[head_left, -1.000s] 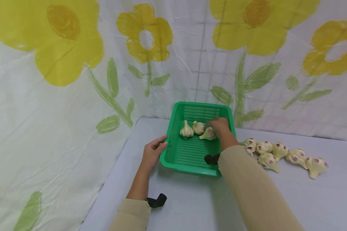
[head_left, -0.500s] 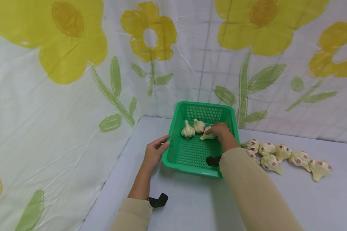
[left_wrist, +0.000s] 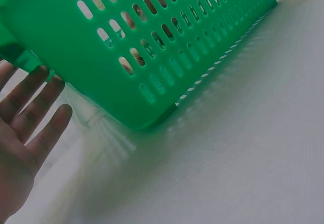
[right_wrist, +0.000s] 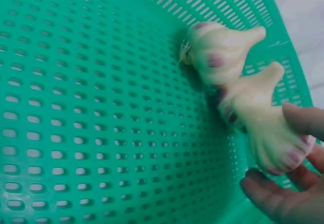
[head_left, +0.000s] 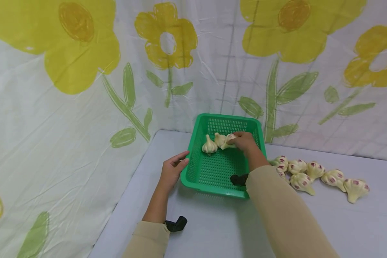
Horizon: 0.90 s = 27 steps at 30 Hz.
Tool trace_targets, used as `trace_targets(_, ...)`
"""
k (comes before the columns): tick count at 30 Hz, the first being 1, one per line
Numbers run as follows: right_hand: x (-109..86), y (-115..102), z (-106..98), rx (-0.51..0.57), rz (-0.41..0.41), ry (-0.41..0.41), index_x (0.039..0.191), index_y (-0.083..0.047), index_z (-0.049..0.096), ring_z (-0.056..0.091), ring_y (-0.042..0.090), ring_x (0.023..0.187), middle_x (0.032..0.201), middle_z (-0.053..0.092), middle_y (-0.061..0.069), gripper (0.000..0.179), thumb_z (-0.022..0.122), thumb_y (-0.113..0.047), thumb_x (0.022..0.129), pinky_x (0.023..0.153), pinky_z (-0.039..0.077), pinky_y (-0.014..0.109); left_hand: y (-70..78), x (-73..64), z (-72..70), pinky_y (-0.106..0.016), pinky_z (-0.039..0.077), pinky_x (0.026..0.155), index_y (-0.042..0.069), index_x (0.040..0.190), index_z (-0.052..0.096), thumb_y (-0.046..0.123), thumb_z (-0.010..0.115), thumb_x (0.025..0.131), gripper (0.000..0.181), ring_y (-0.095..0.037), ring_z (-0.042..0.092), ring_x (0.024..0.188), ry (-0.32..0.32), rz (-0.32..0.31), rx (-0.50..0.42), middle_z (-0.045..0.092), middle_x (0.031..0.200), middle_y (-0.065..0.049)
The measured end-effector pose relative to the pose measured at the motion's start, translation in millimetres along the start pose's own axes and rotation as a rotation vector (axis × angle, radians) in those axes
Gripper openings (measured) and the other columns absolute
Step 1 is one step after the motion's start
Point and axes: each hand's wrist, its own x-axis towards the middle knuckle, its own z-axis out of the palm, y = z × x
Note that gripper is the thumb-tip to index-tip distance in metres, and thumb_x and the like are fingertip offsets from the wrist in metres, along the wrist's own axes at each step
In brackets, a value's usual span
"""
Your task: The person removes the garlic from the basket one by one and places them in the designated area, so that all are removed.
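A green slotted plastic basket (head_left: 209, 187) stands on the table. My right hand (head_left: 247, 144) reaches into it and holds a garlic bulb (head_left: 228, 141) between thumb and fingers. That bulb sits against another garlic bulb (head_left: 219, 138); a third bulb (head_left: 209, 145) stands to the left, neck up. In the right wrist view, the thumb and fingers lie around the purple-marked garlic bulb (right_wrist: 276, 140). At the basket's left rim rests my left hand (head_left: 172, 172); in the left wrist view its fingers (left_wrist: 44, 102) are fairly straight, fingertips near the basket's corner.
To the right of the basket, several more garlic bulbs (head_left: 301, 182) lie in a loose cluster on the white table (head_left: 209, 229). Partly behind my right sleeve are some of them. A flower-printed cloth (head_left: 206, 89) hangs behind and to the left.
My right hand has taken hold of the rightmost bulb in the basket and shifted it back and slightly left, against the middle one. The left hand stays at the rim.
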Motion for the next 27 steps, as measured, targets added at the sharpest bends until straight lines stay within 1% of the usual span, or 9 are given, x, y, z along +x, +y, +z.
trace_targets(3, -4.6, -7.1, -1.2, 0.023, -0.036, 0.010, 0.151, -0.009, 0.038, 0.040, 0.037, 0.137, 0.154, 0.036, 0.017, 0.065, 0.067, -0.017, 0.093, 0.108, 0.040, 0.050, -12.8, 5.6, -0.1, -0.020, 0.051, 0.086, 0.005, 0.130, 0.064, 0.020, 0.066, 0.095, 0.038, -0.010, 0.062, 0.106, 0.008, 0.002, -0.008, 0.063, 0.132, -0.014)
trace_targets(6, -9.9, -15.5, -4.3, 0.028, -0.086, 0.011, 0.153, -0.008, 0.035, 0.039, 0.037, 0.138, 0.156, 0.032, 0.018, 0.067, 0.066, -0.017, 0.094, 0.109, 0.040, 0.050, -26.9, 11.6, -0.2, -0.019, 0.050, 0.086, 0.007, 0.130, 0.064, 0.022, 0.067, 0.095, 0.038, -0.009, 0.062, 0.106, 0.016, 0.008, -0.015, 0.063, 0.132, -0.012)
trace_targets(7, -12.0, -18.5, -5.7, 0.027, -0.105, 0.010, 0.153, -0.008, 0.034, 0.039, 0.037, 0.139, 0.157, 0.030, 0.018, 0.067, 0.066, -0.018, 0.094, 0.109, 0.040, 0.049, -28.4, 11.9, 0.0, -0.019, 0.051, 0.086, 0.008, 0.130, 0.065, 0.023, 0.067, 0.095, 0.038, -0.008, 0.062, 0.106, 0.018, 0.012, -0.011, 0.064, 0.131, -0.011)
trace_targets(9, -15.9, -24.2, -9.6, 0.011, -0.148, 0.013, 0.153, -0.008, 0.034, 0.039, 0.037, 0.138, 0.158, 0.028, 0.018, 0.068, 0.066, -0.019, 0.094, 0.107, 0.042, 0.049, -29.9, 11.8, 0.3, -0.019, 0.051, 0.086, 0.010, 0.129, 0.065, 0.025, 0.067, 0.095, 0.038, -0.009, 0.063, 0.105, 0.023, 0.025, -0.011, 0.065, 0.128, -0.010)
trace_targets(12, -21.6, -32.4, -17.0, -0.023, -0.218, 0.021, 0.153, -0.009, 0.035, 0.040, 0.037, 0.137, 0.157, 0.029, 0.017, 0.069, 0.067, -0.022, 0.094, 0.104, 0.044, 0.049, -31.4, 11.7, 0.3, -0.020, 0.051, 0.085, 0.012, 0.128, 0.067, 0.027, 0.068, 0.094, 0.037, -0.010, 0.063, 0.104, 0.030, 0.038, -0.004, 0.067, 0.126, -0.008)
trace_targets(17, -36.1, -46.9, -33.2, -0.076, -0.310, 0.050, 0.152, -0.013, 0.038, 0.039, 0.036, 0.138, 0.155, 0.035, 0.015, 0.069, 0.070, -0.025, 0.091, 0.103, 0.043, 0.050, -31.2, 11.3, 1.0, -0.021, 0.052, 0.083, 0.010, 0.128, 0.067, 0.027, 0.068, 0.094, 0.038, -0.010, 0.064, 0.102, 0.036, 0.036, -0.005, 0.067, 0.125, -0.010)
trace_targets(19, -45.2, -52.9, -40.7, -0.090, -0.350, 0.054, 0.152, -0.015, 0.039, 0.038, 0.037, 0.140, 0.155, 0.036, 0.015, 0.070, 0.070, -0.027, 0.091, 0.105, 0.042, 0.052, -31.0, 11.3, 0.9, -0.021, 0.052, 0.083, 0.010, 0.128, 0.067, 0.026, 0.068, 0.094, 0.037, -0.011, 0.064, 0.102, 0.034, 0.030, -0.012, 0.066, 0.126, -0.010)
trace_targets(23, -67.5, -63.0, -56.2, -0.110, -0.398, 0.063, 0.151, -0.019, 0.040, 0.042, 0.035, 0.137, 0.152, 0.039, 0.014, 0.070, 0.071, -0.034, 0.090, 0.103, 0.042, 0.053, -29.8, 11.1, 0.1, -0.020, 0.051, 0.084, 0.012, 0.128, 0.066, 0.026, 0.067, 0.095, 0.036, -0.011, 0.063, 0.103, 0.023, 0.007, -0.019, 0.065, 0.127, -0.009)
trace_targets(27, -90.5, -63.5, -73.3, -0.136, -0.420, 0.103, 0.148, -0.026, 0.045, 0.049, 0.027, 0.129, 0.146, 0.047, 0.010, 0.067, 0.070, -0.044, 0.089, 0.098, 0.046, 0.047, -26.7, 11.5, -1.3, -0.022, 0.052, 0.083, 0.011, 0.130, 0.065, 0.023, 0.066, 0.095, 0.036, -0.010, 0.062, 0.102, -0.007, -0.024, -0.039, 0.064, 0.128, -0.012)
